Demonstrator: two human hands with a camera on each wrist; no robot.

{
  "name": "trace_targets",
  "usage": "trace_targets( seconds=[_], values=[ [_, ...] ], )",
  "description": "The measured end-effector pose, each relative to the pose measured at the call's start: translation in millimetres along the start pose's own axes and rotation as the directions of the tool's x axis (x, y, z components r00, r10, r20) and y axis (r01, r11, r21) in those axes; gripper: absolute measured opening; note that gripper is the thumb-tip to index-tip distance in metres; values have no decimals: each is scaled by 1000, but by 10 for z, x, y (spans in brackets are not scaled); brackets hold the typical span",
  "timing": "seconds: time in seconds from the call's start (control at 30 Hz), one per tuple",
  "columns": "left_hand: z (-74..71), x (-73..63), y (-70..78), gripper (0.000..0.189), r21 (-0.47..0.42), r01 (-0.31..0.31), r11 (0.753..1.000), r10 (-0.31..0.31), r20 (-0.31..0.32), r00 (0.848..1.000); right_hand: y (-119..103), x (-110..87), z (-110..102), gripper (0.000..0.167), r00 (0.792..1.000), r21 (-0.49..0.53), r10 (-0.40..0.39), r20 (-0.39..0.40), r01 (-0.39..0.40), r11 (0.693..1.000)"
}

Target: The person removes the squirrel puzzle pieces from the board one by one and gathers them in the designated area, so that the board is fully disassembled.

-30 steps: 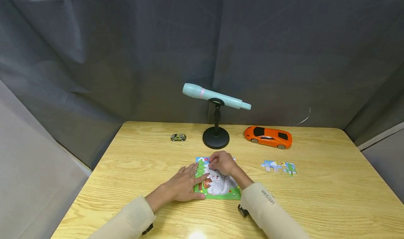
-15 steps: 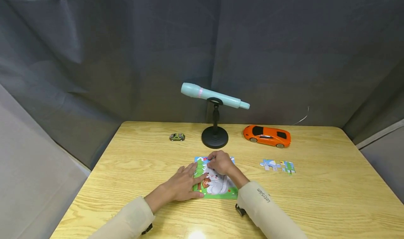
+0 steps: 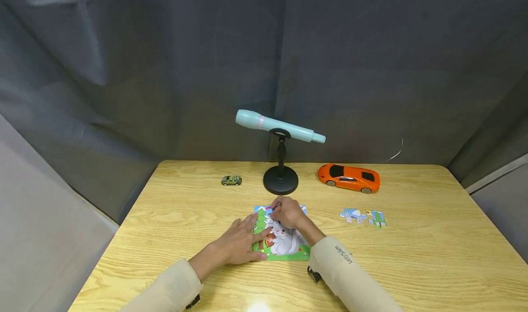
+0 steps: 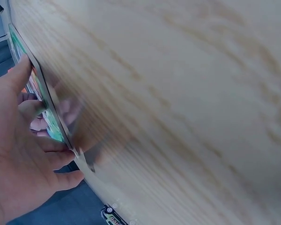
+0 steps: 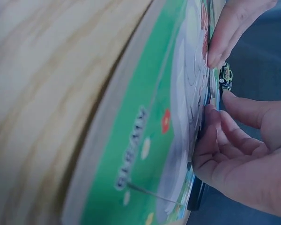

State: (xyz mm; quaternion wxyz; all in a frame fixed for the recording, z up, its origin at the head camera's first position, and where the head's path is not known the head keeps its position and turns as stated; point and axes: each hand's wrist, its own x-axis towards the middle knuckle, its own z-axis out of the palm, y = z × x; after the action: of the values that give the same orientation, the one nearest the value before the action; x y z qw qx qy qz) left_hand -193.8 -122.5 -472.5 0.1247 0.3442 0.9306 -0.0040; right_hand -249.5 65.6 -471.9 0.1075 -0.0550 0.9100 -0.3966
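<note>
A jigsaw puzzle [image 3: 286,246] of a grey squirrel holding a nut lies flat in a tray at the middle of the table, in the head view. My left hand [image 3: 237,241] rests across its left edge with fingers spread; in the left wrist view its thumb [image 4: 21,70] lies at the tray's rim. Over the puzzle's upper middle, my right hand [image 3: 287,212] has its fingers curled, thumb and forefinger at a puzzle piece mostly hidden by the hand. The right wrist view shows those curled fingers [image 5: 210,140] right at the puzzle's surface.
Two loose puzzle pieces [image 3: 354,215] lie to the right. Along the back stand a small green toy car [image 3: 231,180], a light blue microphone [image 3: 284,128] on a black stand [image 3: 280,180], and an orange toy car [image 3: 349,178]. A dark curtain [image 3: 350,73] hangs behind the table.
The head view has shifted slightly. Both hands stay in nearly the same place on the puzzle.
</note>
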Motion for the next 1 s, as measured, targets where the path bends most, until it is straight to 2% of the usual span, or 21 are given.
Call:
trace_targets(
  seconds=[0.3,0.47,0.7,1.0],
  values=[
    [-12,-2,1,73,1,8,1000,-8,9,1000,-7,14,19,9,998,153,-8,-61,17,988],
    [-10,3,5,73,15,10,1000,-10,12,1000,-21,16,-37,7,998,149,-9,-54,17,989],
    [-13,6,1,73,56,-1,998,2,-6,1000,34,-64,-262,10,998,190,-26,-62,37,981],
    [-17,3,-4,73,69,-54,996,56,-30,998,285,-170,-644,13,997,217,-40,-68,54,975]
  ],
)
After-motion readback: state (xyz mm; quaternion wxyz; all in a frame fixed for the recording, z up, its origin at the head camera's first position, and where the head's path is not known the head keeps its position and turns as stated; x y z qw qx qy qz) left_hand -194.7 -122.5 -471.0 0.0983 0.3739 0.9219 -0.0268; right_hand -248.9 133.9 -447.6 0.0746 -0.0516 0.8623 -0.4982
